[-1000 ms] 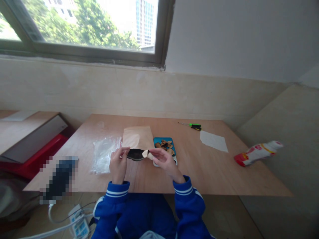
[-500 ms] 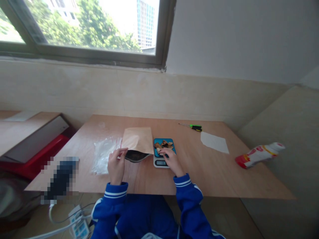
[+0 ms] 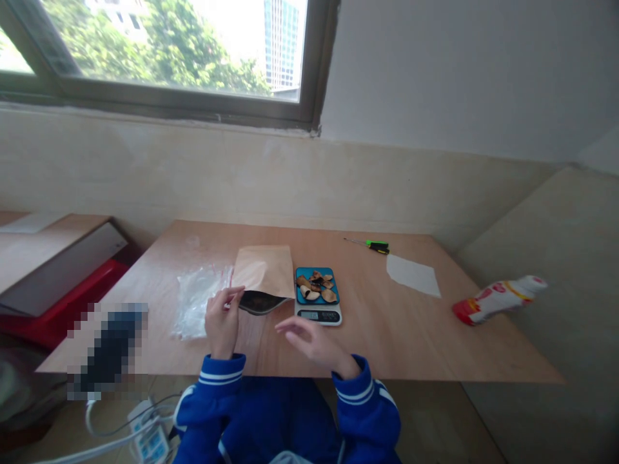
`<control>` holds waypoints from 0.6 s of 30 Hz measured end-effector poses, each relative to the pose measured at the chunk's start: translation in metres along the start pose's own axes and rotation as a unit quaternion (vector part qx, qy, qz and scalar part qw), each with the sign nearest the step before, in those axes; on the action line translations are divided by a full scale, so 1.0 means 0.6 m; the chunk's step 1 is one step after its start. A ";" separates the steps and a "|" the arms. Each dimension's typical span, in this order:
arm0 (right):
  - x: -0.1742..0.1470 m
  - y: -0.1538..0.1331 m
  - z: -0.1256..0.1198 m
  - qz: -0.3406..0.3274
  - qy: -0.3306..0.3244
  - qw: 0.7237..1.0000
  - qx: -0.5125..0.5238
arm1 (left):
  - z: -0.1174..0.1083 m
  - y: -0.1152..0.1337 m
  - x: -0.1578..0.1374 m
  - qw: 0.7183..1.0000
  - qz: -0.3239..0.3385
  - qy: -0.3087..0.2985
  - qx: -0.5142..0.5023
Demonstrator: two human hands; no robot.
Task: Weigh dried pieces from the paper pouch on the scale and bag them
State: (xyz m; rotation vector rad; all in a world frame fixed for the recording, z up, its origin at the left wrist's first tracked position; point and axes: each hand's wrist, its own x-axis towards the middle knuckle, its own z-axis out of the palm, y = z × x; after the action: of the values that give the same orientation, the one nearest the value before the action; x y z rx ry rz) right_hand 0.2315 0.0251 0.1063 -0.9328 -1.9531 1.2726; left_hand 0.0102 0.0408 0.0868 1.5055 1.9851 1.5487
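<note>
My left hand [image 3: 223,324] pinches the left edge of a brown paper pouch [image 3: 265,269], whose dark mouth gapes toward me. To the right of the pouch lies a small kitchen scale [image 3: 304,308] with a blue top and a lit display I cannot read. Several brown dried slices [image 3: 316,287] rest on its plate. My right hand [image 3: 312,341] hovers in front of the scale, near the pouch's mouth, fingers stretched and apart with nothing visible in them.
Clear plastic bags [image 3: 196,303] lie left of the pouch. Toward the back right are screwdrivers [image 3: 377,246] and a white paper sheet [image 3: 413,275]. A red-and-white bottle [image 3: 498,299] lies near the right edge. A blurred-out dark device [image 3: 109,348] with a cable sits at left.
My right hand has left the slices on the scale and moved toward me and left, uncovering the slices and display. The left hand keeps its hold on the pouch.
</note>
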 end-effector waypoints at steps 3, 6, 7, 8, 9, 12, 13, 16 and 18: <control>0.005 -0.014 0.048 0.010 -0.096 0.995 -0.002 | -0.001 0.000 -0.001 1.000 0.003 -0.001 0.002; 0.019 -0.031 0.080 -0.034 -0.072 0.996 -0.027 | -0.003 -0.002 -0.002 1.000 0.002 -0.010 -0.001; 0.025 -0.036 0.085 -0.055 -0.041 0.997 -0.034 | -0.003 -0.003 -0.002 1.000 0.000 -0.011 -0.001; 0.032 -0.041 0.088 -0.072 -0.005 0.996 -0.043 | -0.003 -0.004 -0.003 1.000 -0.002 -0.012 -0.002; 0.039 -0.044 0.089 -0.085 0.031 0.995 -0.053 | -0.003 -0.004 -0.003 1.000 -0.002 -0.012 -0.003; 0.060 -0.042 0.086 -0.094 0.089 0.986 -0.104 | -0.002 -0.003 -0.005 1.000 -0.002 -0.014 -0.003; 0.067 -0.038 0.085 -0.095 0.086 0.983 -0.129 | -0.001 -0.002 -0.006 1.000 0.000 -0.017 -0.003; 0.086 -0.025 0.087 -0.094 0.059 0.967 -0.231 | -0.001 0.001 -0.008 1.000 0.002 -0.019 -0.004; 0.100 -0.019 0.092 -0.058 0.064 0.945 -0.316 | -0.001 0.003 -0.009 1.000 0.005 -0.020 -0.006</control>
State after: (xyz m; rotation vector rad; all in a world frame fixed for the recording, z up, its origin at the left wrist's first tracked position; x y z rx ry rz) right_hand 0.1514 0.0440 0.1050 -1.1391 -2.3103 0.4916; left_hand 0.0133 0.0363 0.0865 1.5321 1.9457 1.5202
